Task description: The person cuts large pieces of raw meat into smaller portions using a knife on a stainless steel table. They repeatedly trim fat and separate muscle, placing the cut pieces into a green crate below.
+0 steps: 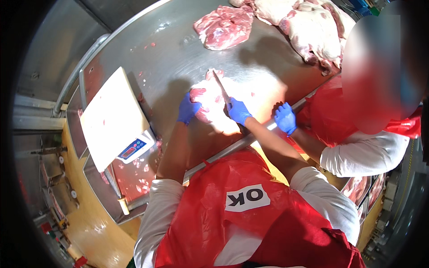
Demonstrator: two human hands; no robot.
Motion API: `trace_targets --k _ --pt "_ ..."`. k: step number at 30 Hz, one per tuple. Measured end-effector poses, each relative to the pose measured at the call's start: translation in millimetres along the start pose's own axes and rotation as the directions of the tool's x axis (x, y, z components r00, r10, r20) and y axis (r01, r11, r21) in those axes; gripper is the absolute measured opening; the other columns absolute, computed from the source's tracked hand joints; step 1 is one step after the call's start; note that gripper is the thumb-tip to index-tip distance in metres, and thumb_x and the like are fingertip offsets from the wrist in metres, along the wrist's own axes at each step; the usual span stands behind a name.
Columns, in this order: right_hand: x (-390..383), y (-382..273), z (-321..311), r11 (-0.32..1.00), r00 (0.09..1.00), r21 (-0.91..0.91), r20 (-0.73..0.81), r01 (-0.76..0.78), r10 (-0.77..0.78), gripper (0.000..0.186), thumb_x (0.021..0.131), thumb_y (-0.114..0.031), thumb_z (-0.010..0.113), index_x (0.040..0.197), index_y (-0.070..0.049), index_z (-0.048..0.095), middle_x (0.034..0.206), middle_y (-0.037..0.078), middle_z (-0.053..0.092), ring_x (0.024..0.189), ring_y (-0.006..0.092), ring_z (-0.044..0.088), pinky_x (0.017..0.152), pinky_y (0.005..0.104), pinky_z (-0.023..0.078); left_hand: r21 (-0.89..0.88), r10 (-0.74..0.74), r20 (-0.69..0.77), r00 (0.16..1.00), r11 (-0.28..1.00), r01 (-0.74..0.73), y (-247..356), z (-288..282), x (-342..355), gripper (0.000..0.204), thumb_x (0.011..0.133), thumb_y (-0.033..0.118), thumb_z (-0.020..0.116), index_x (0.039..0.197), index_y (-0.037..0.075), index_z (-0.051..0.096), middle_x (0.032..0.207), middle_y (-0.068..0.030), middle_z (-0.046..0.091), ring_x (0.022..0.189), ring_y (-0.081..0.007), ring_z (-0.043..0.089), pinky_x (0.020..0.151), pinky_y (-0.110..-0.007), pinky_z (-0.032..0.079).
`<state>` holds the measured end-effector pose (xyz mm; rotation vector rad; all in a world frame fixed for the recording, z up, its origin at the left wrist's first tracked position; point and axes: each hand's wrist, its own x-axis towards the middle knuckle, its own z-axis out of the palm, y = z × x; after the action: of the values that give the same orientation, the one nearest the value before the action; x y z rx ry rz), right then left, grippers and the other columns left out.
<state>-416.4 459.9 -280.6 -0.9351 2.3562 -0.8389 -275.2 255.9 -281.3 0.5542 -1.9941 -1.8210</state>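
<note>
A person's blue-gloved right hand (239, 110) closes around a slim knife (220, 86), its blade laid over a soft, red-and-white cut of meat (198, 95) midway along the smooth steel bench (174, 56). The left hand (190, 108), gloved alike, touches the cut's left edge; from here I cannot tell how tightly it curls. Beyond lie a marbled pink slab (225, 27) and a heap of pale, fat-coated pieces (311, 35); a flat-topped white scale (111, 120) stands at left

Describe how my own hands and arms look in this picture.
Your left hand and right hand wear blue gloves ending around the wrist. Both forearms are bare up to loose white sleeves, which end near the elbows.
</note>
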Motion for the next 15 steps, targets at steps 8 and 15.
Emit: trace_targets --k 8,15 --pt "-9.9 -1.3 -5.5 0.993 0.998 0.11 -0.056 0.049 -0.043 0.026 0.096 -0.026 0.05 0.104 -0.002 0.056 0.088 0.033 0.064 0.084 0.0515 0.062 0.076 0.057 0.05 0.67 0.038 -0.284 0.958 0.722 0.17 6.2 41.7 43.9 0.03 0.074 0.03 0.071 0.089 0.005 0.073 0.097 -0.0205 0.071 0.093 -0.0393 0.068 0.082 -0.045 0.056" --pt "-48.5 8.1 -23.4 0.988 0.994 0.132 -0.089 0.077 -0.066 0.023 0.098 -0.025 0.051 0.105 -0.003 0.054 0.081 0.031 0.064 0.077 0.051 0.062 0.067 0.057 0.05 0.042 -0.036 -0.497 0.867 0.997 0.066 3.5 15.2 -16.2 0.018 0.086 0.014 0.065 0.075 0.0 0.061 0.067 0.0008 0.056 0.061 -0.0069 0.048 0.054 -0.029 0.042"
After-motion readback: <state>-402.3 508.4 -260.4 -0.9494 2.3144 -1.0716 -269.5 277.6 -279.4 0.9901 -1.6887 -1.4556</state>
